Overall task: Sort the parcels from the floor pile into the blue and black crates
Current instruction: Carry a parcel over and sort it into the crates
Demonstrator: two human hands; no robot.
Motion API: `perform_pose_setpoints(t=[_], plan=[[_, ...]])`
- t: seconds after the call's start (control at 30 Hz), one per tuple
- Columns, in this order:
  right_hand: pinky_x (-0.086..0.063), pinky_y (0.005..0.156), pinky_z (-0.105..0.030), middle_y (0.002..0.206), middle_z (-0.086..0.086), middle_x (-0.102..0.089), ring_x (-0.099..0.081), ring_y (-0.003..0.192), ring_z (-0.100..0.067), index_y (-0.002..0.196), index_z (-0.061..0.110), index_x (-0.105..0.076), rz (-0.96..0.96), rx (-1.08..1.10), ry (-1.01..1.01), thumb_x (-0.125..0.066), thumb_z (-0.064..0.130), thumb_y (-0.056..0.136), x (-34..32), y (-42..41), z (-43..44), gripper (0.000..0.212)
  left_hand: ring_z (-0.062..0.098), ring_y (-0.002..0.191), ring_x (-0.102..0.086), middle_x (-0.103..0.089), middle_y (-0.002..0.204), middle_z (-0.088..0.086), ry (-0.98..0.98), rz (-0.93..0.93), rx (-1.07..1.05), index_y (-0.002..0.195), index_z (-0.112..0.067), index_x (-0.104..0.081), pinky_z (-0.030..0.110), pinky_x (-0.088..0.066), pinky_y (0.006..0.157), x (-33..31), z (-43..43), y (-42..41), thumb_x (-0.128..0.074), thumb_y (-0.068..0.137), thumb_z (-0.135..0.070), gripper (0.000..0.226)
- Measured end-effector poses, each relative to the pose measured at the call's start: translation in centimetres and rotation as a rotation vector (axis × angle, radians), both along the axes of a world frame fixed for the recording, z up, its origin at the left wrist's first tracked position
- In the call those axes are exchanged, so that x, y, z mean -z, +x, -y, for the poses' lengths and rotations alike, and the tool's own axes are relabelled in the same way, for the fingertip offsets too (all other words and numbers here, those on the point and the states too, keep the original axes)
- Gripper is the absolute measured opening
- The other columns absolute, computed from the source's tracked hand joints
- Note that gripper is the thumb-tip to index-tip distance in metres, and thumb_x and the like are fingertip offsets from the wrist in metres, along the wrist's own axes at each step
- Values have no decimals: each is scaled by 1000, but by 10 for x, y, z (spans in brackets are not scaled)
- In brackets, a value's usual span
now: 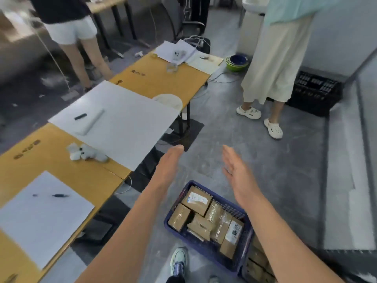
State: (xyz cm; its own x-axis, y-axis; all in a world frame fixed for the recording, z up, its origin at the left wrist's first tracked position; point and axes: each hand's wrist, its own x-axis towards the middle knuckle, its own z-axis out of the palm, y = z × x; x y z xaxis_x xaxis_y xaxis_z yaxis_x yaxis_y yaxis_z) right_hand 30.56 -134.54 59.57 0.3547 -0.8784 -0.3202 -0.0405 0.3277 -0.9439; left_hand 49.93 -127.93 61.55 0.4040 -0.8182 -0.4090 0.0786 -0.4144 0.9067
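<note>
Parcels fill the blue crate on the floor; others beside it are mostly hidden by the right arm. Left hand and right hand hover above, fingers straight, empty.

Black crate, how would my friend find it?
Look at the person in the long cream skirt. The black crate sits on the floor right behind them, by the wall. The blue crate, full of parcels, lies much nearer, beside the pale green shoe.
</note>
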Motion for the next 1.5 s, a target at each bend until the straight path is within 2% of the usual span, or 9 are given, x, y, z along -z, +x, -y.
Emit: perform_pose_setpoints(t=[0.27,0.43,0.6,0.73,0.93,1.17,1.23,1.37,1.5], plan=[[-33,114,-26,160,16,-42,-40,146,-3,160,32,-39,83,-308,-118,-41,60,104,-75,16,-39,62,12,133,-47,-50,148,-9,-145,5,-337,145,-29,-51,46,-39,115,-79,-96,-10,-47,91,-64,64],[-33,118,-30,148,22,-51,-49,131,5,158,31,-42,148,-537,-131,-51,70,84,-108,43,-92,84,11,138,-46,-50,150,-11,-187,41,-544,148,-31,-50,47,-39,115,-102,-192,-19,-47,79,-72,81],[-33,119,-34,155,14,-50,-43,144,-6,155,27,-46,184,-712,-52,-36,49,110,-116,80,-162,51,9,132,-49,-53,146,-8,-234,67,-801,137,-30,-58,46,-41,111,-112,-300,-26,-49,80,-67,69],[-40,108,-31,129,26,-67,-55,130,2,139,37,-60,188,-864,-62,-48,52,106,-131,112,-240,38,12,129,-51,-57,139,-6,-255,50,-1004,132,-26,-61,43,-43,104,-116,-386,-27,-52,79,-63,65],[-38,120,-43,145,13,-61,-53,138,-8,126,34,-65,209,-1050,-7,-48,47,108,-133,152,-374,28,8,123,-54,-59,130,-8,-252,70,-1215,117,-32,-64,45,-46,108,-106,-532,-36,-56,93,-59,37],[-42,114,-38,146,14,-60,-55,135,-6,144,27,-60,192,-1327,-20,-80,72,66,-124,158,-543,93,11,132,-50,-55,142,-6,-196,30,-1457,139,-24,-57,45,-44,110,-72,-696,-73,-48,104,-51,45],[-41,114,-39,150,15,-56,-52,137,-6,149,26,-55,187,-1410,-24,-74,73,74,-117,158,-583,91,12,132,-50,-54,144,-5,-182,12,-1532,140,-24,-57,45,-45,109,-65,-733,-88,-49,103,-52,47],[-38,119,-43,157,12,-49,-47,143,-10,156,24,-47,153,-1555,-23,-47,55,104,-104,161,-654,60,12,134,-49,-54,145,-7,-192,-20,-1681,141,-25,-57,44,-44,108,-57,-792,-122,-48,104,-50,46],[-40,114,-39,156,13,-50,-48,142,-9,154,25,-48,120,-1722,12,-46,51,106,-93,164,-712,54,13,132,-50,-55,142,-6,-190,-39,-1857,139,-24,-58,43,-44,108,-47,-831,-153,-49,104,-48,44]])
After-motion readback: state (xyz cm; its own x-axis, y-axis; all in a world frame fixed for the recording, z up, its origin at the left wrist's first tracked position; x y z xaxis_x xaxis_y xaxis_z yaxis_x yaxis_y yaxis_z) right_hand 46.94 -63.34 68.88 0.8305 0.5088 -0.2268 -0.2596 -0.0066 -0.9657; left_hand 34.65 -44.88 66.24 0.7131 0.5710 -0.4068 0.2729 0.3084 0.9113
